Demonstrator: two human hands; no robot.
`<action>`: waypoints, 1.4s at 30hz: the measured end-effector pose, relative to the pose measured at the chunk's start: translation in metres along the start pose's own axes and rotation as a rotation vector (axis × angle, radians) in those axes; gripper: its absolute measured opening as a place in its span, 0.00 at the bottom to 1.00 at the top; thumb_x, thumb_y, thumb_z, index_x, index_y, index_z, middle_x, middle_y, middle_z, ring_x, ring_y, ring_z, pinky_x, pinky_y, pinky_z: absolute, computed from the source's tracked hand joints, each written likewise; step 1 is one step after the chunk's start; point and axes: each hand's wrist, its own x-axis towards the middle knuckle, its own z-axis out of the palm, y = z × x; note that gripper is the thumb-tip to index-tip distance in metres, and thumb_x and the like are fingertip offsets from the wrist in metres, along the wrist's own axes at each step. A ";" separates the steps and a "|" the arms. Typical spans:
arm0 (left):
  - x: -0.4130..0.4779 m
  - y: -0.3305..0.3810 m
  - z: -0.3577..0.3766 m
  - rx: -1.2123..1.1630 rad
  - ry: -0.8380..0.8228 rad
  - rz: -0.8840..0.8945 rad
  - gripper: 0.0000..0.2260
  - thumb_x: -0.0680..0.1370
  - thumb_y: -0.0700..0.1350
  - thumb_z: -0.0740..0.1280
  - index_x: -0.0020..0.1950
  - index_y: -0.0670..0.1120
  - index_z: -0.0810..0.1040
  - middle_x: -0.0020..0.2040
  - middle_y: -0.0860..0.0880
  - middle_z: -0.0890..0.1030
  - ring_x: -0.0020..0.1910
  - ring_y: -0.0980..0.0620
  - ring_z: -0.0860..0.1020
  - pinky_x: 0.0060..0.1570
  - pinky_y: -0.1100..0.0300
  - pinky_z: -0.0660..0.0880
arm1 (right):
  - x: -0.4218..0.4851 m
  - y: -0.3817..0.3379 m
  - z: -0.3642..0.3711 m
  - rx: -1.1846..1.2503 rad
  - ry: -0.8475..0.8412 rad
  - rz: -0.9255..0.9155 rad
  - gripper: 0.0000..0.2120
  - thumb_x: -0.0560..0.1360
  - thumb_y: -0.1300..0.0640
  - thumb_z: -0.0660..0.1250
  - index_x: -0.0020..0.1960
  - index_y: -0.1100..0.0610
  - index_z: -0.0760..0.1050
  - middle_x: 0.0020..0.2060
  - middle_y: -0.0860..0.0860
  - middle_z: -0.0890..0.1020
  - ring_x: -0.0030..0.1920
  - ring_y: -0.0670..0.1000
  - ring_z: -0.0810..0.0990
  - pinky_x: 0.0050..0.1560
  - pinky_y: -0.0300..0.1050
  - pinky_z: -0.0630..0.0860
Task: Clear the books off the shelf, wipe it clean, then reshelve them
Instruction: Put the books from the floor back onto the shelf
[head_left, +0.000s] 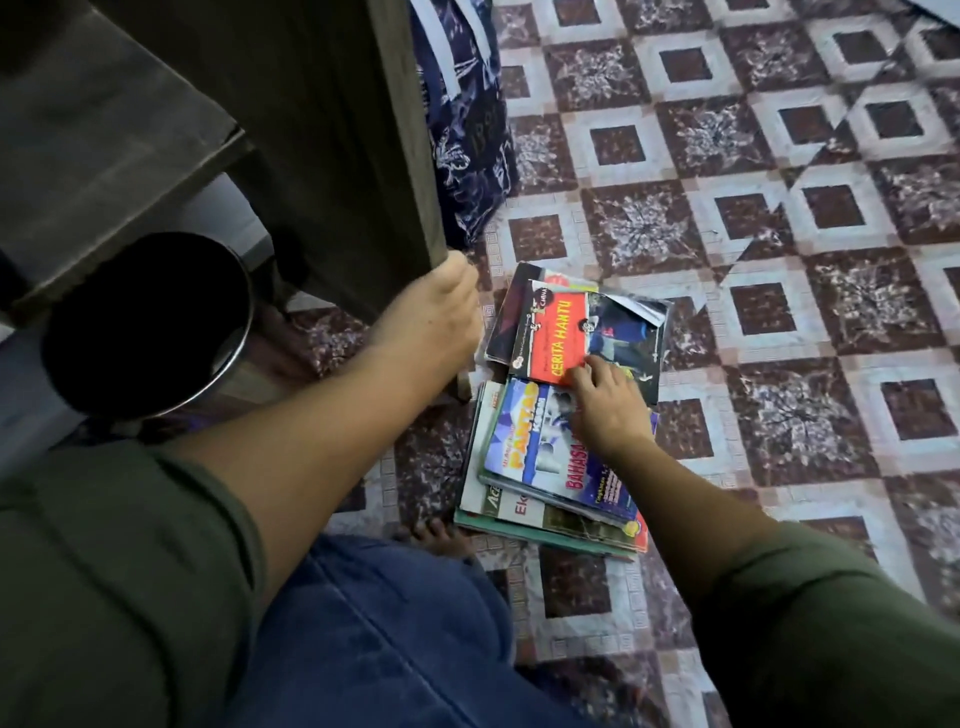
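A: Which step would you say this is?

B: The books are off the shelf and lie in two low piles on the floor, right under the right hand. So clearing looks done, or nearly. I can't tell whether that hand is straightening a pile or starting to gather it for reshelving. No wiping cloth shows anywhere.

A: What exactly is the right hand doing?

B: It lies flat, with the fingers spread and only lightly bent. The fingertips press on the red-covered book, which tops the pile beyond the hand. The palm sits over the blue-covered book, on top of the pile nearer the person. It grips nothing.

A: And the left?

B: The left hand is wrapped round the lower front edge of the shelf's upright side panel, just left of the piles, with the fingers curled over it. I read that as a brace while the person bends down. The two hands are near each other but apart.

A: Next move?

B: If wiping is due, a cloth has to be fetched first. If it's reshelving, I'd guess the right hand must work its fingers under a pile. The glossy covers may slide, so the left hand should let go of the panel and help
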 end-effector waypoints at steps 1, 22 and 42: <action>-0.001 0.000 -0.006 0.018 -0.172 0.033 0.17 0.77 0.44 0.50 0.49 0.38 0.76 0.46 0.39 0.77 0.44 0.46 0.68 0.48 0.62 0.58 | 0.006 0.000 0.000 0.015 0.003 0.011 0.29 0.75 0.49 0.68 0.72 0.53 0.61 0.73 0.57 0.62 0.73 0.59 0.60 0.72 0.54 0.59; -0.005 0.001 -0.017 0.585 -0.126 0.046 0.07 0.76 0.43 0.60 0.49 0.47 0.77 0.44 0.51 0.77 0.56 0.47 0.73 0.54 0.48 0.54 | -0.040 -0.021 -0.020 -0.157 -0.232 -0.071 0.31 0.77 0.50 0.35 0.76 0.59 0.29 0.75 0.57 0.33 0.77 0.61 0.38 0.75 0.57 0.40; -0.004 -0.001 -0.014 0.592 -0.107 0.056 0.07 0.75 0.43 0.61 0.46 0.48 0.78 0.41 0.50 0.75 0.51 0.48 0.74 0.54 0.49 0.57 | 0.053 0.015 -0.007 -0.051 -0.122 -0.056 0.25 0.79 0.58 0.62 0.74 0.52 0.59 0.74 0.58 0.59 0.73 0.61 0.58 0.70 0.57 0.64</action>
